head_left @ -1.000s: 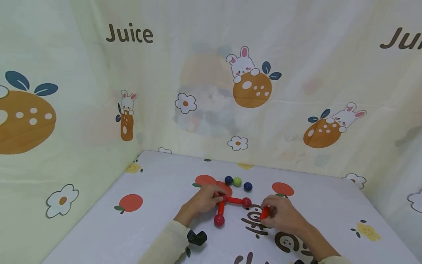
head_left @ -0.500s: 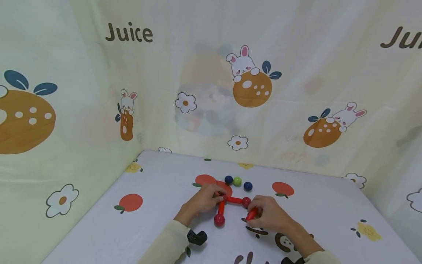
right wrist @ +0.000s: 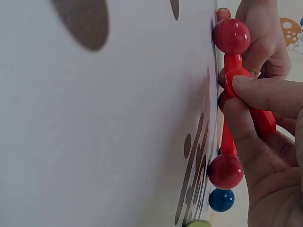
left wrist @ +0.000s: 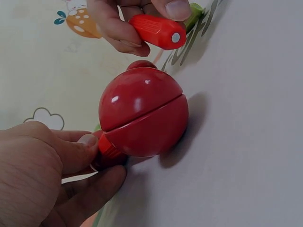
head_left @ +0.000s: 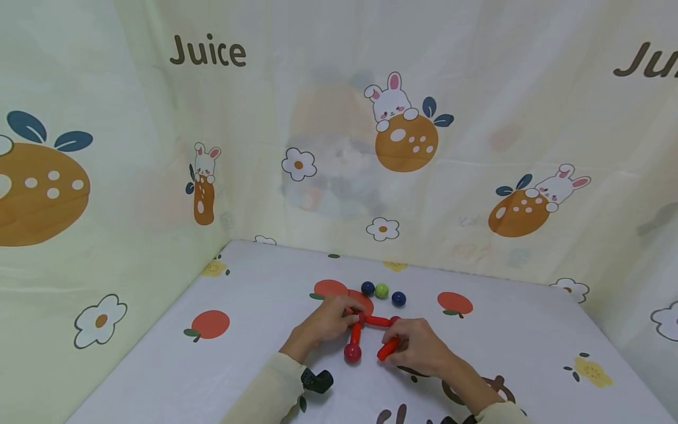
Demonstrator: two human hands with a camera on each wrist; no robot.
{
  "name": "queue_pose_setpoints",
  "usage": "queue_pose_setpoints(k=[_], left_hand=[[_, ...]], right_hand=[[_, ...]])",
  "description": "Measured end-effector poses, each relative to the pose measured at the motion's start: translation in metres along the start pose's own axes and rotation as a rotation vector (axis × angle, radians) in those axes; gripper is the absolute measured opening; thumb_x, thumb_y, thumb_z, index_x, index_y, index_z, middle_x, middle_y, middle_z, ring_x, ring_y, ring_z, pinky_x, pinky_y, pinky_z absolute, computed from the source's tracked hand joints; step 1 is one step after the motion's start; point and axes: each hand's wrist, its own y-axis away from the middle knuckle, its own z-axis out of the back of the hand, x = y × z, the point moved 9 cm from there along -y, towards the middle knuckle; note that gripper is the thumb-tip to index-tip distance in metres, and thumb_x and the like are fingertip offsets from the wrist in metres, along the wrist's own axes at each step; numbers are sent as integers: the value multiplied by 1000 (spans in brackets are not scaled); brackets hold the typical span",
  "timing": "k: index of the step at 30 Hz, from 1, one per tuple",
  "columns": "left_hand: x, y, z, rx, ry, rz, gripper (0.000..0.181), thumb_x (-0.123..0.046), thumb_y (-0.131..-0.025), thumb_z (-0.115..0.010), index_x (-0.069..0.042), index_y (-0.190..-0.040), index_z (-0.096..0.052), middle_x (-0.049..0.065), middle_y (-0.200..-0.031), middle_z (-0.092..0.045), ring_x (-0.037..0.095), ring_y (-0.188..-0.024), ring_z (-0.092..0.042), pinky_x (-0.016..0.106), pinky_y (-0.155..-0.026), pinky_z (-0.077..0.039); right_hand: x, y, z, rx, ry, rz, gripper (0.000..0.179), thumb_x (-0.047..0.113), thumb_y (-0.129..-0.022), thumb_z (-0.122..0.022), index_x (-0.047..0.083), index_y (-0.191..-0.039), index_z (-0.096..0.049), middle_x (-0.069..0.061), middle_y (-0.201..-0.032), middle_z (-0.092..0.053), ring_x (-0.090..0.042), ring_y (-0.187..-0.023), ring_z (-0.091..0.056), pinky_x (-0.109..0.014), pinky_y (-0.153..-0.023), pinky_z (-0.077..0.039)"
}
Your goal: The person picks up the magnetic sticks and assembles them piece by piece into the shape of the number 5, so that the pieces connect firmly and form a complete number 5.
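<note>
My left hand (head_left: 331, 318) grips the corner of a red ball-and-rod frame lying on the table, its fingers partly covering the corner ball (head_left: 362, 318). From that corner one red rod (head_left: 355, 334) runs toward me to a red ball (head_left: 352, 353). Another rod (head_left: 378, 321) leads right to a second red ball (right wrist: 226, 171), mostly hidden behind my right hand in the head view. My right hand (head_left: 421, 347) pinches a loose red magnetic rod (head_left: 388, 349) between thumb and fingers. A silvery disc shows on the end of this rod (left wrist: 158, 32) in the left wrist view, above the near ball (left wrist: 144, 111).
Behind the frame, two dark blue balls (head_left: 368, 288) and a green ball (head_left: 381, 290) sit in a loose row. A white tablecloth (head_left: 254, 294) printed with fruit and lettering covers the table. Patterned curtains (head_left: 254, 118) enclose its back and sides.
My right hand has moved left with the red rod, from beyond the right-hand ball to in front of it. The left hand and the frame have stayed in place.
</note>
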Motion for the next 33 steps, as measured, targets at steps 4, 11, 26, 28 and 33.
queue_pose_setpoints(k=[4, 11, 26, 28, 33], left_hand=[[0, 0, -1, 5, 8, -2, 27, -7, -95, -70, -17, -120, -75, -10, -99, -65, 13, -95, -58, 26, -76, -55], [0, 0, 0, 5, 6, -10, 28, -6, -95, -69, -17, -120, -75, -10, -99, -66, 13, -95, -58, 25, -76, -55], [-2, 1, 0, 2, -1, -8, 28, -6, -95, -70, -16, -120, -75, -10, -98, -65, 13, -95, -58, 25, -76, -55], [-2, 1, 1, 1, 2, 0, 27, -7, -95, -70, -16, -120, -75, -9, -98, -65, 14, -94, -58, 25, -76, -55], [-2, 2, 1, 0, 6, 4, 26, -6, -95, -69, -16, -119, -76, -8, -97, -64, 15, -93, -58, 25, -75, -55]], right_hand=[[1, -1, -3, 0, -21, 9, 19, 11, -78, -87, 12, -93, -74, 8, -86, -68, -7, -76, -62, -21, -71, -55], [2, -2, -8, 13, -71, -27, 18, 10, -80, -85, 12, -91, -72, 5, -87, -68, -10, -76, -64, -20, -73, -54], [7, -5, -19, 65, -135, -58, 18, 16, -82, -85, 12, -89, -68, 3, -88, -71, -12, -80, -69, -29, -78, -59], [8, -5, -19, 69, -135, -54, 18, 15, -82, -84, 12, -89, -68, 3, -89, -72, -11, -80, -70, -29, -78, -60], [10, -6, -20, 67, -156, -37, 19, 15, -82, -85, 11, -89, -68, 2, -91, -70, -11, -82, -72, -30, -79, -60]])
